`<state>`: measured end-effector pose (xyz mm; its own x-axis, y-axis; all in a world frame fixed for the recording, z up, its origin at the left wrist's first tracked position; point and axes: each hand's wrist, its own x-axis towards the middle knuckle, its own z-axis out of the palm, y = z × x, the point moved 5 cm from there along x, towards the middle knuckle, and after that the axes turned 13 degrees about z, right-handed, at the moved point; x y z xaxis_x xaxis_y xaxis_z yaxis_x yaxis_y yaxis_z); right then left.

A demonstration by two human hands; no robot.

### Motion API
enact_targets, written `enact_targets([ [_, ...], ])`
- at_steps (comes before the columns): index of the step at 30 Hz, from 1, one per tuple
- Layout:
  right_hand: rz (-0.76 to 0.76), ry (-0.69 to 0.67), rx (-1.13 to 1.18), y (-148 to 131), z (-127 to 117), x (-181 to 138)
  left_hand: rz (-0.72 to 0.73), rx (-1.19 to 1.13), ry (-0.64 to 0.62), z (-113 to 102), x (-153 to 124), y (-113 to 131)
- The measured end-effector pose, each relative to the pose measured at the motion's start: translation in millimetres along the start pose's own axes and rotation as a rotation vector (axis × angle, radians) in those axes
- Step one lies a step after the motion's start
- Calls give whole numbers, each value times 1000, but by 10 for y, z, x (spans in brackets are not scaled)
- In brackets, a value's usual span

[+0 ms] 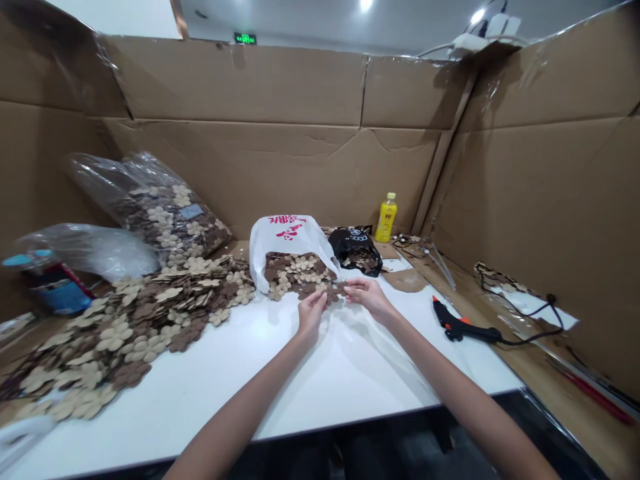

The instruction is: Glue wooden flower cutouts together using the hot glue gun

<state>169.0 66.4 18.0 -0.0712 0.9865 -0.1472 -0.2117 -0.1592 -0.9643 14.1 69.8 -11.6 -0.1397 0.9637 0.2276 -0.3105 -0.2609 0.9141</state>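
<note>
Between my two hands is a dark brown flower-shaped cutout [333, 294], just in front of a white plastic bag. My left hand [312, 313] is closed, with thumb and fingers pinching the cutout's left side. On its right side my right hand [369, 297] pinches with the fingertips; whether it holds one piece or several overlapping ones I cannot make out. The white bag [285, 233] with red print lies with its mouth towards me, beige and brown flower cutouts showing inside. Beside it sits a black plastic bag [353, 248] with more cutouts.
A large heap of flower cutouts [165, 300] covers the table's left side, below a filled clear bag [175, 213]. On the right lie a black glue gun [463, 327] and its cable. A yellow bottle [386, 218] stands at the back. Cardboard walls [280, 160] surround the white table [350, 380].
</note>
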Motion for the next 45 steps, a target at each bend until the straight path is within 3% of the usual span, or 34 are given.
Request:
enact_targets([
  [4,-88,51,4,67,144,3,14,-9,-17,-3,15,-16],
  [9,-95,97,55,106,214,27,12,-41,-43,10,22,-31],
  [22,-141,158,-23,117,186,31,-37,-75,-1,21,2,-17],
  [34,-217,276,-131,82,197,-60,-62,-57,-41,54,-38,7],
  [37,-82,239,14,167,194,-27,-38,-38,-34,48,-31,8],
  [40,74,78,142,257,263,8,-6,-36,-56,66,-27,24],
  [42,95,-30,153,272,323,9,9,-28,-63,75,-32,38],
  [45,33,-61,111,251,356,-6,16,-12,-49,71,-43,52],
])
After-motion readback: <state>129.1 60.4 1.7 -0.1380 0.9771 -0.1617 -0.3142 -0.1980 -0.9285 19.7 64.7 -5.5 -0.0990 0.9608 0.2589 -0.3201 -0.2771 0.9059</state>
